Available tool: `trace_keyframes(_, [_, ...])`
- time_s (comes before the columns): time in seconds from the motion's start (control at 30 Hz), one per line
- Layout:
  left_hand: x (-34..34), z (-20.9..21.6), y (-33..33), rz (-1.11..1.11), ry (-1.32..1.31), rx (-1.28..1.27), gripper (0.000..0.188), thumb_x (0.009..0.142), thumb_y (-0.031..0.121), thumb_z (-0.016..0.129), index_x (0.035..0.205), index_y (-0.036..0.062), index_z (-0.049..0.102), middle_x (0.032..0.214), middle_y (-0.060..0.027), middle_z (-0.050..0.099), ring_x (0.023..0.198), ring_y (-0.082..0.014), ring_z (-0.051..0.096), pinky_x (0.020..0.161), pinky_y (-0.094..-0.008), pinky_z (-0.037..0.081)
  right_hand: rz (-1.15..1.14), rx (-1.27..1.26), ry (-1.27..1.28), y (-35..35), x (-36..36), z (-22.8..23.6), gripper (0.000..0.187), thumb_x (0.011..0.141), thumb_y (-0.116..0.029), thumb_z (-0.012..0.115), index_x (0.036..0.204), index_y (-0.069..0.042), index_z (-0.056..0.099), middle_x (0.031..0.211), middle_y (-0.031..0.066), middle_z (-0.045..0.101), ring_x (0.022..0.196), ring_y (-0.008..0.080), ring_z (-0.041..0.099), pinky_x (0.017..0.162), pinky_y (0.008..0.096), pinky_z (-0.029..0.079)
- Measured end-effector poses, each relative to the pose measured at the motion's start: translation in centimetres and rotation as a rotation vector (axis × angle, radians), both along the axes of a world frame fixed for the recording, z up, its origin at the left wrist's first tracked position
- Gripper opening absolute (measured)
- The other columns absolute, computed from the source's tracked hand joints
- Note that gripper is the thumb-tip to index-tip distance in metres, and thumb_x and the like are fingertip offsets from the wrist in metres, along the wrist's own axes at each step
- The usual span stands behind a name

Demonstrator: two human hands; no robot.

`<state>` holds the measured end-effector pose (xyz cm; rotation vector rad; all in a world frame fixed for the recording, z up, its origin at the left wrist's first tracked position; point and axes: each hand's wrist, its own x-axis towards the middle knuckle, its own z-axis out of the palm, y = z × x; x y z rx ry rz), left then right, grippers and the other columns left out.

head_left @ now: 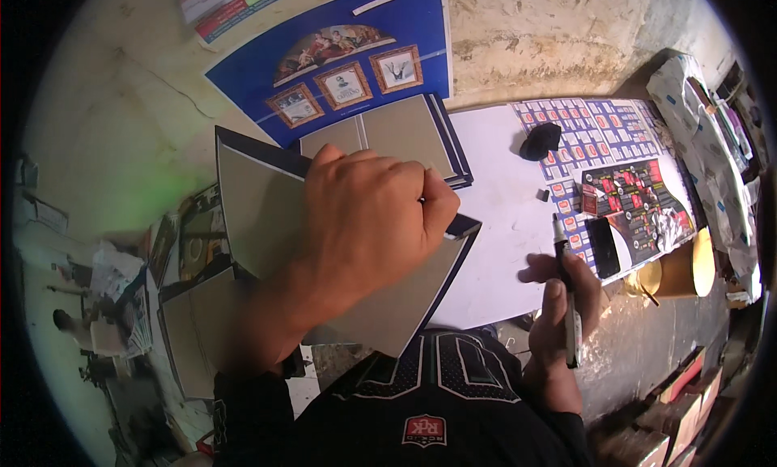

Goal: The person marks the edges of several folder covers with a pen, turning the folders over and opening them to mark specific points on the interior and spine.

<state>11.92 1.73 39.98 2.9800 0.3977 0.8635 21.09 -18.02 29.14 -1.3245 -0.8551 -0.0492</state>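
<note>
Left hand: I see a tight fist, fingers curled over the dark upper edge of the tan panel, thumb folded in. Fingertips hidden, so I judge it a firm hold but can't see the grip itself. Fist covers the panel's middle; I can't tell if it's one leaf or two.

Right hand: I see thumb and fingers closed round the marker, one finger poking off leftward. Pale nib bare, pointing away from the body.

Key geometry: panel lies left of the marker, well apart, white tabletop between. Marker's long axis runs nearly straight away from the body; panel's upper edge slants from far left to near right. Its right corner is the part nearest the nib, at about the same height in my view. Left hand is on the panel; right is off it.

Nearby: small black piece just beyond the nib, phone right of it, second tan panel behind the fist.
</note>
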Motion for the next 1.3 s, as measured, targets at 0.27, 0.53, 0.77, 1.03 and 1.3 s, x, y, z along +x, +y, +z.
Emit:
trace_keyframes(0.27, [0.6, 2.1, 3.8, 0.253, -0.405, -0.069, 0.044, 0.090, 0.026, 0.052, 0.053, 0.0043, 0.059, 0.051, -0.0161, 0.055, 0.048, -0.0344, 0.058, 0.047, -0.0427, 0.045, 0.391, -0.318, 0.036, 1.7, -3.2, -4.7, 0.046, 0.085, -0.027, 0.071, 0.118, -0.003, 0.048, 0.110, 0.0198, 0.065, 0.103, 0.0302, 0.064, 0.089, 0.0384, 0.048])
trace_keyframes(0.53, [-1.3, -1.9, 7.5, 0.650, -0.194, -0.438, 0.064, 0.099, 0.051, 0.033, 0.073, 0.0032, 0.067, 0.070, -0.0226, 0.064, 0.072, -0.0421, 0.063, 0.067, -0.0489, 0.049, -0.011, -0.351, -0.068, 2.6, 1.4, -8.1, 0.032, 0.100, -0.030, 0.041, 0.106, -0.002, 0.057, 0.094, 0.0069, 0.059, 0.082, 0.0158, 0.057, 0.073, 0.0268, 0.047])
trace_keyframes(0.77, [-3.6, -4.0, 6.8, 0.389, -0.417, -0.727, 0.066, 0.098, 0.057, 0.031, 0.078, 0.0009, 0.060, 0.073, -0.0208, 0.062, 0.077, -0.0410, 0.061, 0.069, -0.0438, 0.046, -0.147, -0.171, -0.020, 1.3, 7.9, -2.6, 0.020, 0.089, -0.006, 0.063, 0.108, -0.001, 0.058, 0.100, 0.0081, 0.060, 0.086, 0.0163, 0.059, 0.078, 0.0263, 0.048])
trace_keyframes(1.03, [-7.0, -5.6, 4.8, 0.051, -0.443, -0.864, 0.036, 0.100, 0.032, 0.047, 0.083, 0.0000, 0.049, 0.065, -0.0124, 0.050, 0.059, -0.0218, 0.048, 0.057, -0.0355, 0.040, -0.169, -0.227, -0.304, 0.5, 6.7, -0.9, 0.023, 0.084, 0.003, 0.066, 0.103, -0.005, 0.056, 0.088, 0.0038, 0.053, 0.081, 0.0135, 0.051, 0.072, 0.0274, 0.042])
trace_keyframes(1.3, [-8.8, -6.8, 3.3, -0.299, -0.417, -1.035, 0.029, 0.086, 0.013, 0.069, 0.099, 0.0020, 0.046, 0.081, -0.0056, 0.054, 0.071, -0.0101, 0.047, 0.063, -0.0276, 0.043, 0.056, -0.053, 0.510, -1.5, 7.2, -0.3, 0.020, 0.084, 0.003, 0.065, 0.099, -0.006, 0.055, 0.084, -0.0001, 0.047, 0.078, 0.0127, 0.047, 0.073, 0.0280, 0.041])
